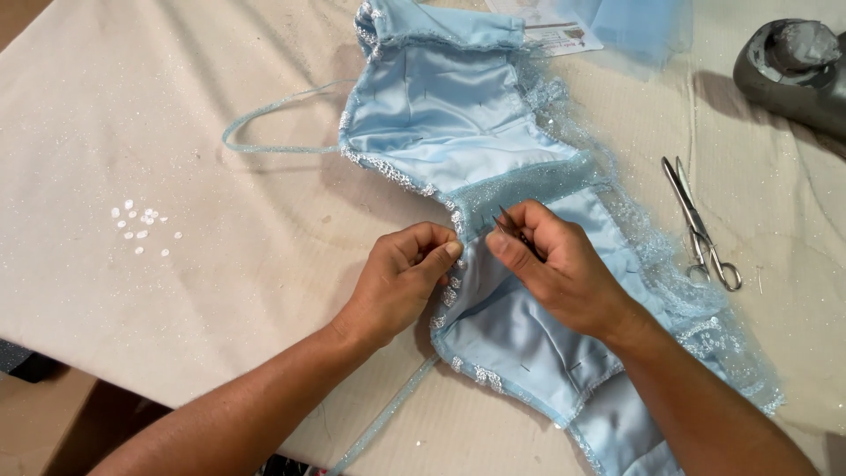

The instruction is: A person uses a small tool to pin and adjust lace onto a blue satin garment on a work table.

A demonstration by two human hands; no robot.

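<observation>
Taking the light blue garment (476, 115) as the landmark: well to its left, a small scatter of white sequins (141, 225) lay on the beige table cover (220, 291), and a thin blue strap (273, 132) looped out from the garment's left edge.

Your left hand (401, 278) came in from the lower left, forearm angled up across the table, wrist slightly bent. Its fingers were curled in tight, thumb and forefinger pinching the beaded edge of the garment at its narrow middle.

Your right hand (560, 264) lay on the satin lining just right of that pinch, forearm running down to the lower right. Its fingers were folded closed around a small dark, thin tool (515, 231), held between thumb and fingers with the tip pointing up-left toward the seam. The two thumbs sat just beside each other, nearly touching.

The garment itself was spread inside out through the middle of the table, lace trim along its right side.

To the right of the garment lay a pair of steel scissors (701, 225), untouched, and farther up-right a grey iron (793, 70).
</observation>
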